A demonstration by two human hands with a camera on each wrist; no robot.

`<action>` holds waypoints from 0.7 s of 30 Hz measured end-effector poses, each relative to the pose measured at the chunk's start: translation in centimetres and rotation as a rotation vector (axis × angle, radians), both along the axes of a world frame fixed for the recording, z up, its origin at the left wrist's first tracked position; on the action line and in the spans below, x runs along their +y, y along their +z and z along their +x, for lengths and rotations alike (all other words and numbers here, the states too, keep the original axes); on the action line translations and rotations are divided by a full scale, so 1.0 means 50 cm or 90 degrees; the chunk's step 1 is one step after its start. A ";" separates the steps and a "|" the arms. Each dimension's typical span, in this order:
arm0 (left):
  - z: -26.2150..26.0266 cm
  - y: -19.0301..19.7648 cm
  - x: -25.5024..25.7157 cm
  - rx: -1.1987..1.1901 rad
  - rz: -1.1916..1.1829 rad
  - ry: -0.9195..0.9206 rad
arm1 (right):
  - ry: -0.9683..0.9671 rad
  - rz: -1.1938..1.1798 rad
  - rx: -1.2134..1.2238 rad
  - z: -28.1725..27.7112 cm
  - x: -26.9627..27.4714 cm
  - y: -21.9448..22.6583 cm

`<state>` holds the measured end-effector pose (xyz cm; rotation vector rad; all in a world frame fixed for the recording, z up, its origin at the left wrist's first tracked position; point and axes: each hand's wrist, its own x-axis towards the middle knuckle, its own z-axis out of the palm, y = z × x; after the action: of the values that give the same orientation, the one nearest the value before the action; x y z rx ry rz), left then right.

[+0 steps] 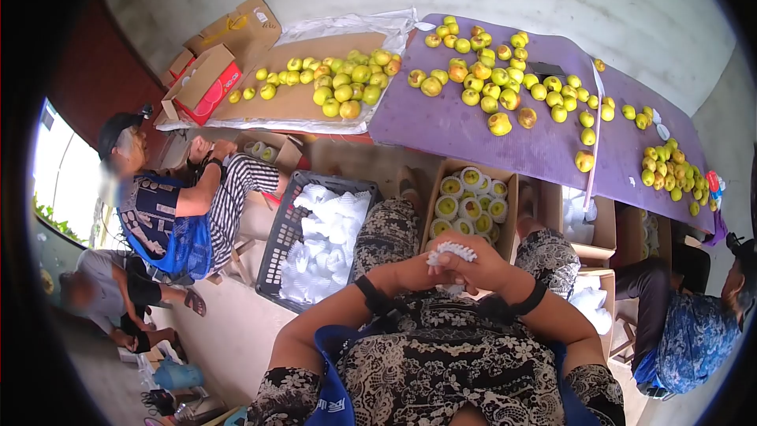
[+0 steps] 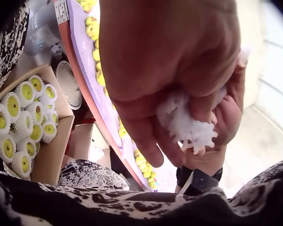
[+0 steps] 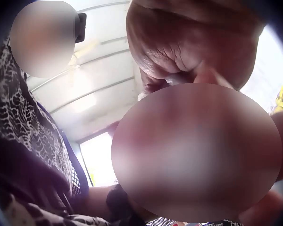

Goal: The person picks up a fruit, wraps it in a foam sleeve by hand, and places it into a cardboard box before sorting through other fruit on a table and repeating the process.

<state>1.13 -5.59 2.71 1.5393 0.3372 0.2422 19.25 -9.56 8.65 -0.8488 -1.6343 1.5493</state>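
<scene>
In the head view, a white foam fruit net point(image 1: 453, 251) is bunched between both hands, above the lap. My left hand point(image 1: 414, 272) and right hand point(image 1: 485, 267) meet around it. From the left wrist, the left hand point(image 2: 172, 61) has its fingers bent over the net point(image 2: 186, 125), whose knobbly edge pokes out below. Behind it, the right hand point(image 2: 228, 110) holds the net from the other side. A blurred patch covers most of the right wrist view, hiding the grip there. Just beyond the hands stands a carton point(image 1: 514, 201) of netted yellow-green apples point(image 1: 471, 207).
A black crate point(image 1: 270, 268) of white foam nets point(image 1: 323, 237) stands left of my legs. Loose apples point(image 1: 505, 75) lie across the purple-covered table point(image 1: 398, 114) ahead. Seated people point(image 1: 169, 213) are at the left, another point(image 1: 698, 347) at the right. More cartons point(image 1: 603, 225) sit under the table.
</scene>
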 end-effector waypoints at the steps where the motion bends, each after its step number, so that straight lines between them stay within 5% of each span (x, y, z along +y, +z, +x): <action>1: 0.006 -0.031 0.001 -0.018 -0.004 -0.011 | 0.002 -0.114 0.000 0.004 -0.001 0.003; 3: 0.018 -0.076 -0.002 -0.035 -0.010 -0.020 | -0.001 -0.083 0.010 0.000 -0.002 0.004; 5: 0.028 -0.109 -0.008 -0.027 0.172 0.066 | -0.003 -0.047 0.020 0.000 -0.004 -0.016; 7: 0.032 -0.043 -0.018 0.007 0.118 0.074 | -0.048 -0.113 0.213 -0.002 0.002 -0.058; 21: 0.023 -0.065 0.021 0.096 0.272 0.063 | -0.063 -0.239 0.205 0.017 0.017 -0.107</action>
<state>2.26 -4.53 -0.53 1.9698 0.5050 0.2882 20.13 -8.71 3.30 -0.8053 -1.0752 1.8427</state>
